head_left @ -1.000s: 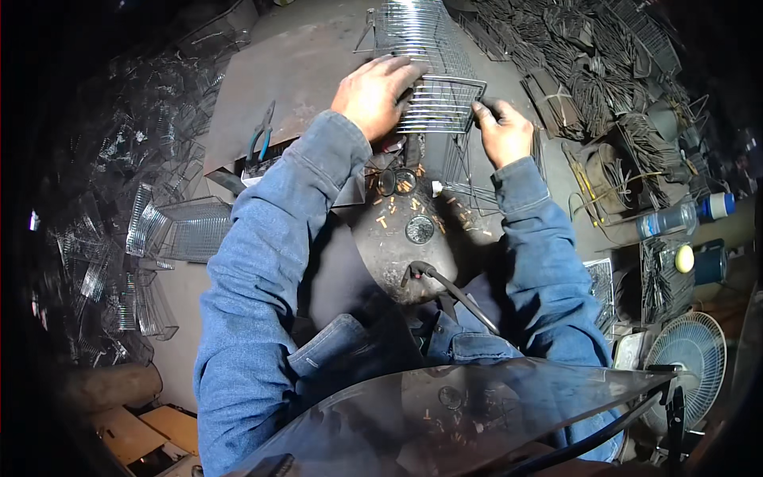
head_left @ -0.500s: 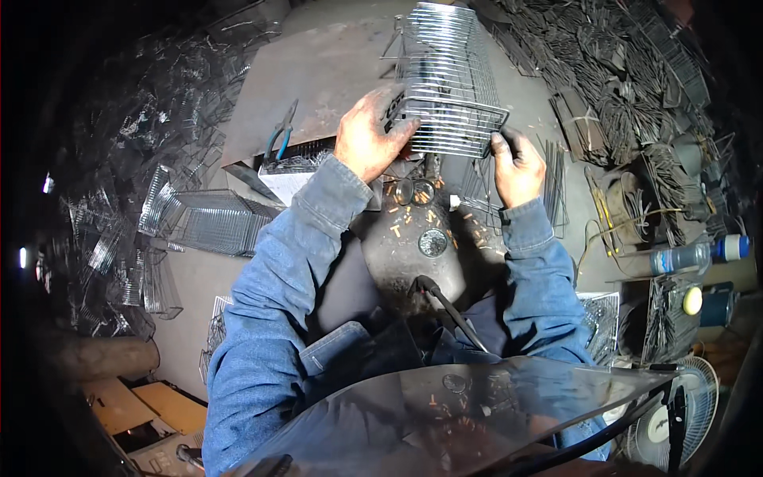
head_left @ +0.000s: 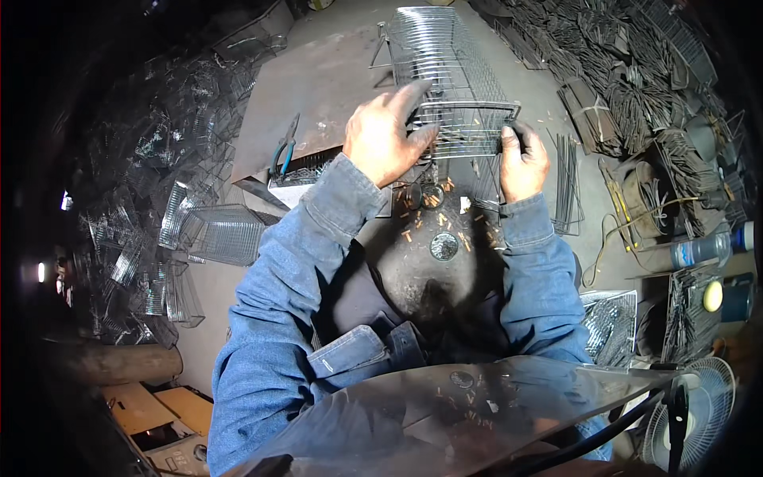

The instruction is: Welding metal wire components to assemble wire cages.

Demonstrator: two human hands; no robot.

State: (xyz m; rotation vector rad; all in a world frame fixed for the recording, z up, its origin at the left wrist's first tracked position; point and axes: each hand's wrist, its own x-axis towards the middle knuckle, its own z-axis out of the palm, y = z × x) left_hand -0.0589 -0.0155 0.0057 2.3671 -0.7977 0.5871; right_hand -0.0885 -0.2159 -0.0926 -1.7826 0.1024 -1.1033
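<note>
A long wire-mesh cage (head_left: 449,79) lies on the metal bench (head_left: 318,95), its long axis running away from the person, with the left hand (head_left: 385,139) spread flat, fingers apart, on its near left corner and the right hand (head_left: 523,163) clamped on its near right corner.

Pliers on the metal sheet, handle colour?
Blue handles on the pliers, lying left of the left hand; head view.

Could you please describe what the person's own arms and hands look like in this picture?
Both arms wear long, faded blue denim sleeves with stitched, buttoned cuffs at the wrists. The left hand and right hand are bare: no gloves, no visible rings or watch.
</note>
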